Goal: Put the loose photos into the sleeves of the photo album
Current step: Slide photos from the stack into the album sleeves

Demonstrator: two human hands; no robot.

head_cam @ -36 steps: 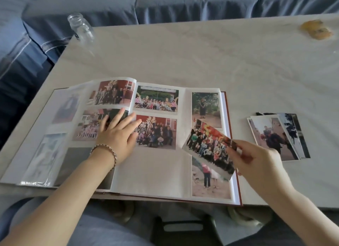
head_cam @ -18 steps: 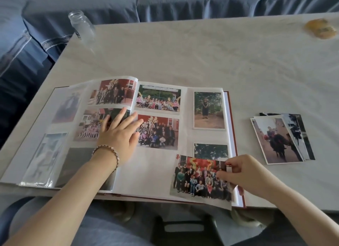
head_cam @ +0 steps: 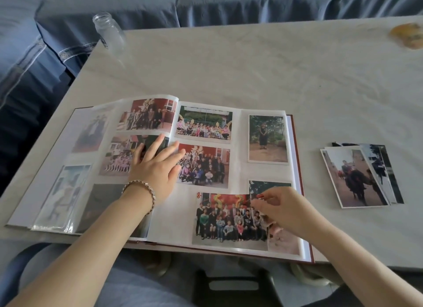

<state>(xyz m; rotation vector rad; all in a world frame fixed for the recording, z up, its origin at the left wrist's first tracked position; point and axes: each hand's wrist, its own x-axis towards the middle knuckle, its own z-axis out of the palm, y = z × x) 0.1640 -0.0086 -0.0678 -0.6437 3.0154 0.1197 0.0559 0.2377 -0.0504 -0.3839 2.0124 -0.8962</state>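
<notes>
Album: photo album (head_cam: 174, 219) lies open on the desk (head_cam: 251, 66), lower centre of the frame.
Left: my left hand (head_cam: 155, 169) rests flat, fingers straight, on the left page.
Right: my right hand (head_cam: 281, 212) pinches the group photo (head_cam: 224, 219) by its upper right corner, low on the right page.
Stack: loose photos (head_cam: 352, 180) lie at the right, apart from the album.

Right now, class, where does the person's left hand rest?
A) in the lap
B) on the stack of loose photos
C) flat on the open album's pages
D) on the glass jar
C: the left hand lies with fingers spread on the album pages near the fold, while the right hand pinches the group photo.
</notes>
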